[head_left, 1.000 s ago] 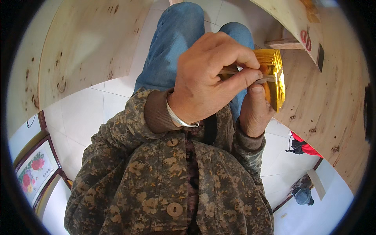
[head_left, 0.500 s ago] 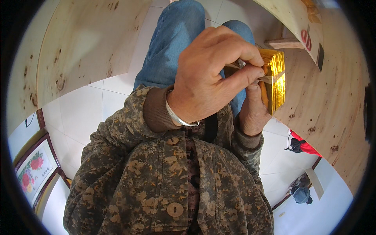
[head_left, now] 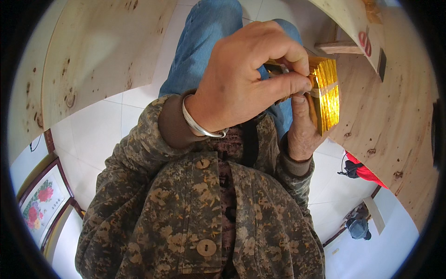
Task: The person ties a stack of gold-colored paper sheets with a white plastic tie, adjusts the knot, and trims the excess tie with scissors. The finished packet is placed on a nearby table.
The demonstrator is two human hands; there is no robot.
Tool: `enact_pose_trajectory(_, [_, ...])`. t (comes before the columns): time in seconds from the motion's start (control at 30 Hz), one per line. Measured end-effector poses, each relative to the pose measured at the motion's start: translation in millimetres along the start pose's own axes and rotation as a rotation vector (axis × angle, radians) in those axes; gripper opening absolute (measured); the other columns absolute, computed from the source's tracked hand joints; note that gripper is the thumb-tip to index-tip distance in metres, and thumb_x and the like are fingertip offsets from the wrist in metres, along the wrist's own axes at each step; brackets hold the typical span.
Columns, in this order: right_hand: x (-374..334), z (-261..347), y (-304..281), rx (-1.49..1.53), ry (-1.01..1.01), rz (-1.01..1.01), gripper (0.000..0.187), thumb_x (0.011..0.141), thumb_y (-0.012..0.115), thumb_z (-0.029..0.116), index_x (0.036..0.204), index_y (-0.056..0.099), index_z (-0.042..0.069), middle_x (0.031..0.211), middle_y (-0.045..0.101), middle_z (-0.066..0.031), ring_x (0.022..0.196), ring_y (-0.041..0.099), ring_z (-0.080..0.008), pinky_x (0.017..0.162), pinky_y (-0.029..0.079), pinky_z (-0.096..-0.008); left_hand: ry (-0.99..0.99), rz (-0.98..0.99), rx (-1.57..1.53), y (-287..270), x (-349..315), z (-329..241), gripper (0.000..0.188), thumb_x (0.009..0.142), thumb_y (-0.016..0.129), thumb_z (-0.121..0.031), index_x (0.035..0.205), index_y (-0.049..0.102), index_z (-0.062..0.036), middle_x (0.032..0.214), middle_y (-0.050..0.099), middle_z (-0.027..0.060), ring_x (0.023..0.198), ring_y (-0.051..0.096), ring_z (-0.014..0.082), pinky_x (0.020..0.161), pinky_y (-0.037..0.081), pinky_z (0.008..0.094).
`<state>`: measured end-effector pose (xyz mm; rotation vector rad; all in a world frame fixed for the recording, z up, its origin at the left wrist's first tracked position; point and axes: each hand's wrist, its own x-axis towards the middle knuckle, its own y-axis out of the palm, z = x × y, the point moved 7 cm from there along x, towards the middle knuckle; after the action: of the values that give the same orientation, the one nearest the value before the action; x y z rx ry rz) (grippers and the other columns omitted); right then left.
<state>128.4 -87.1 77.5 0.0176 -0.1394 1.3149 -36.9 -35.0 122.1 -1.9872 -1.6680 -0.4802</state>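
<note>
A thick bundle of gold foil paper (head_left: 329, 104) is held upright above my lap, with a pale narrow band (head_left: 329, 89) across its shiny edges. My right hand (head_left: 302, 135) grips the bundle from below, its thumb along the near side and its other fingers mostly hidden behind. From the left, my left hand (head_left: 251, 79) reaches over with thumb and forefinger pinched together at the bundle's side, where the band comes round. What lies in that pinch is too small to tell. Behind its curled fingers a bit of shiny material shows, partly covered.
A wooden table (head_left: 371, 116) runs along the right, with red-handled scissors (head_left: 364, 43) on a board at its far end. Another plywood panel (head_left: 102, 51) stands at the left. A red and black item (head_left: 360, 169) hangs beyond the table's edge. A framed flower picture (head_left: 44, 200) is at lower left.
My left hand has shifted slightly left and up, its fingers still pinched at the bundle. The bundle has turned a little, showing more of its gold edge. My right hand keeps its grip.
</note>
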Motion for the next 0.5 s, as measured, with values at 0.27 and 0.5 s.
enact_pose_trajectory(0.27, [1.3, 5.2, -0.6, 0.016, -0.051, 0.003, 0.061, 0.083, 0.077, 0.004, 0.137, 0.049, -0.006, 0.124, 0.061, -0.0159, 0.112, 0.061, -0.0235, 0.099, 0.048, -0.0359, -0.027, 0.068, 0.001, -0.7, 5.3, 4.2, 0.015, 0.078, 0.078, 0.003, 0.086, 0.067, -0.0029, 0.085, 0.065, 0.0035, 0.079, 0.063, 0.0135, 0.072, 0.05, 0.0265])
enact_pose_trajectory(0.5, [7.7, 0.0, -5.1, -0.061, 0.086, 0.104, 0.05, 0.089, 0.076, 0.023, 0.127, 0.058, -0.003, 0.115, 0.066, -0.0106, 0.103, 0.063, -0.0184, 0.093, 0.049, -0.0322, -0.217, 0.132, -0.051, 2.7, 4.8, 25.5, 0.02, 0.086, 0.077, -0.007, 0.103, 0.068, -0.004, 0.096, 0.066, 0.0022, 0.087, 0.064, 0.012, 0.079, 0.052, 0.0255])
